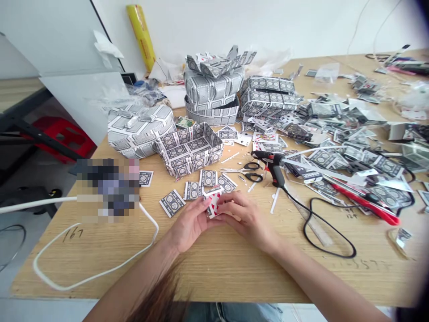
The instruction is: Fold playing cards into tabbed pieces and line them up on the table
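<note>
My left hand (192, 219) and my right hand (244, 217) meet above the table's front middle, both closed on a playing card (213, 206). Its red-marked face is toward me, and its edges look folded. Fingers cover part of the card, so I cannot tell whether it is one card or more. Just beyond my hands lie several grey-patterned cards, among them one card (172, 203) at the left and another card (208, 178) farther back. An open basket made of cards (191, 150) stands behind them.
Scissors (246, 171) and a glue gun (273, 165) lie right of the basket. A red-handled cutter (365, 199) rests among loose cards. Finished card boxes (140, 127) and stacked baskets (214, 89) stand behind. A white cable (97, 279) loops at left; a pixelated patch covers something there.
</note>
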A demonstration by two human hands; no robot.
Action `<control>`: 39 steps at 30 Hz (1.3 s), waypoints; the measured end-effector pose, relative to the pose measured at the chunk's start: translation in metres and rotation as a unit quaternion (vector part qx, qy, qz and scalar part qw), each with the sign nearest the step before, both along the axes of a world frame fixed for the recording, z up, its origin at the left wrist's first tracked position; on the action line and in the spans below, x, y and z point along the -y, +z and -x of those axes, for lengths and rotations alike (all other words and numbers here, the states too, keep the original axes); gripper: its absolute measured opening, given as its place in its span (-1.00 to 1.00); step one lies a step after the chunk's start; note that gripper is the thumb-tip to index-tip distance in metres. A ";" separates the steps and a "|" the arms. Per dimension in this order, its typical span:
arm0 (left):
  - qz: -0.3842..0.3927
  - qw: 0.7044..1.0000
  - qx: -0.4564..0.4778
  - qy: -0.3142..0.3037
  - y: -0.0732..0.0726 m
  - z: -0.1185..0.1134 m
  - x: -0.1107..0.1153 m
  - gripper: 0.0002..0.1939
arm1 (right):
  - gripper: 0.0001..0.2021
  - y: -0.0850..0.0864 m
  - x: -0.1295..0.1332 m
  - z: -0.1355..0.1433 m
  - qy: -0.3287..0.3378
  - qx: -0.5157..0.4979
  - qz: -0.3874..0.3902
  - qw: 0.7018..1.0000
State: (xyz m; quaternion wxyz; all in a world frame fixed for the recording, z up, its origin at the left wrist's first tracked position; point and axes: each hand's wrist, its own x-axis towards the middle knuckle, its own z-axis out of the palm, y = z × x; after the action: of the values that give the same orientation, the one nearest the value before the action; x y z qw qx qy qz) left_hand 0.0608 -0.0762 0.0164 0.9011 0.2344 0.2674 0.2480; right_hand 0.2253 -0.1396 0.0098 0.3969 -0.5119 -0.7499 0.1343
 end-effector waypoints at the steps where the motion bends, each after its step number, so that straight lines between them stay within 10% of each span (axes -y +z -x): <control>1: -0.001 1.000 0.005 -0.007 -0.001 0.000 0.000 -0.79 | -0.94 0.001 0.000 0.001 0.010 -0.014 0.001 1.000; 18: -0.082 0.996 -0.020 0.023 -0.004 0.000 0.004 -0.32 | -0.89 0.003 0.006 -0.001 0.009 0.039 -0.095 0.995; 26: -0.078 0.996 -0.016 -0.047 -0.001 0.005 0.000 -0.46 | -0.92 0.007 0.002 -0.008 0.044 -0.081 0.016 0.996; 34: -0.093 0.994 -0.047 0.014 -0.002 0.001 0.001 -0.37 | -0.84 0.009 0.002 -0.012 0.055 -0.045 -0.004 0.997; 39: -0.157 0.983 -0.073 0.054 -0.003 0.000 -0.002 -0.29 | -0.88 0.019 0.005 -0.002 0.046 -0.120 0.120 0.984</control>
State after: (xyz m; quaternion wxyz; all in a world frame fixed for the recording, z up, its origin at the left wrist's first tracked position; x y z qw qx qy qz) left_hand 0.0607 -0.0743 0.0132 0.8163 0.3754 0.3029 0.3177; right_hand 0.2274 -0.1441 0.0293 0.4135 -0.5009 -0.6978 0.3019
